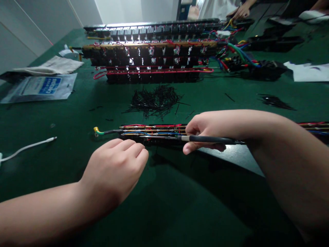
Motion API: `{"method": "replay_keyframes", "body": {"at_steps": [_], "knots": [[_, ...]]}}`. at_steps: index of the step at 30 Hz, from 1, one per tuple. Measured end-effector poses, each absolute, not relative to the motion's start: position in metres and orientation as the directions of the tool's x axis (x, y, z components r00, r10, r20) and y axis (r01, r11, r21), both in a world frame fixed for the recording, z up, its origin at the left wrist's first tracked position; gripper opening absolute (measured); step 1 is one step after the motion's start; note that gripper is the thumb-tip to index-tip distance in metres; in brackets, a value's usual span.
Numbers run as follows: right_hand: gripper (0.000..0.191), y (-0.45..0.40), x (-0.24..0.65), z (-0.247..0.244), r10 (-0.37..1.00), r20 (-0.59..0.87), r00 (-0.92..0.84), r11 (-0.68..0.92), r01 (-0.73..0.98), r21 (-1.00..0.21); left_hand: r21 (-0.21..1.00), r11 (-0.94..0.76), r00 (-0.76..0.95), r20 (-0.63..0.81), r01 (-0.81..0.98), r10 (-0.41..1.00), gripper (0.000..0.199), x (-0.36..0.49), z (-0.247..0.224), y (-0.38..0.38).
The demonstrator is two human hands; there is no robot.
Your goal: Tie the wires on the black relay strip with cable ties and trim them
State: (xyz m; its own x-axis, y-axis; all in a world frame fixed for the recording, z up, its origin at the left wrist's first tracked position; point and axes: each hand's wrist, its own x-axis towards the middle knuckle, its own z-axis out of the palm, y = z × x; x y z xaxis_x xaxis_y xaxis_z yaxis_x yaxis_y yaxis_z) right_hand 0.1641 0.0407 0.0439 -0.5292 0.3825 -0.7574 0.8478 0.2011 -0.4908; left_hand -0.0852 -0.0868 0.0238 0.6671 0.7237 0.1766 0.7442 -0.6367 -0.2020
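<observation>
A long black wired assembly [154,129] with brass-coloured strips and red and blue wires lies across the table in front of me. My left hand [117,168] is closed, knuckles up, just in front of its left part. Its fingertips are hidden, and so is anything in them. Over the middle of the assembly, my right hand [205,132] grips a slim black-handled tool [210,139] with a pale collar and a long thin metal end pointing left. The tool's exact kind does not show. A yellow-tipped green-and-black lead [101,132] sticks out at the assembly's left end.
Behind lie a pile of thin black strips [154,101] and larger wired black assemblies [151,55]. A plastic bag [46,87] and a white cable [28,149] lie left, white paper [309,72] right. Another person's hand [241,12] touches wires at the back.
</observation>
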Motion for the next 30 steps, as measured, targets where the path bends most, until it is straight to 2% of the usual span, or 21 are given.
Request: {"method": "replay_keyframes", "body": {"at_steps": [14,20,22,25,28,30], "knots": [[0.058,0.045,0.165,0.042,0.385,-0.727,-0.569,0.212,0.821,-0.53,-0.22,-0.597,0.634,0.201,0.772,0.746,0.016,-0.086,0.022,-0.084],[0.057,0.044,0.17,0.047,0.366,-0.774,-0.517,0.143,0.853,-0.502,-0.143,-0.614,0.628,0.271,0.776,0.73,0.018,-0.089,0.029,-0.084],[0.057,0.046,0.175,0.054,0.424,-0.755,-0.5,0.13,0.859,-0.496,-0.081,-0.629,0.614,0.34,0.773,0.712,0.016,-0.093,0.033,-0.078],[0.057,0.056,0.185,0.063,0.606,-0.669,-0.43,0.136,0.885,-0.445,0.018,-0.567,0.495,0.466,0.823,0.733,0.015,-0.105,0.032,-0.055],[0.058,0.07,0.196,0.062,0.807,-0.525,-0.27,0.106,0.941,-0.322,0.177,-0.377,0.298,0.355,0.909,0.886,0.019,-0.123,0.02,-0.021],[0.061,0.078,0.203,0.057,0.904,-0.404,-0.141,0.081,0.983,-0.162,0.341,-0.262,0.192,0.225,0.903,0.955,0.019,-0.135,0.01,-0.002]]}}
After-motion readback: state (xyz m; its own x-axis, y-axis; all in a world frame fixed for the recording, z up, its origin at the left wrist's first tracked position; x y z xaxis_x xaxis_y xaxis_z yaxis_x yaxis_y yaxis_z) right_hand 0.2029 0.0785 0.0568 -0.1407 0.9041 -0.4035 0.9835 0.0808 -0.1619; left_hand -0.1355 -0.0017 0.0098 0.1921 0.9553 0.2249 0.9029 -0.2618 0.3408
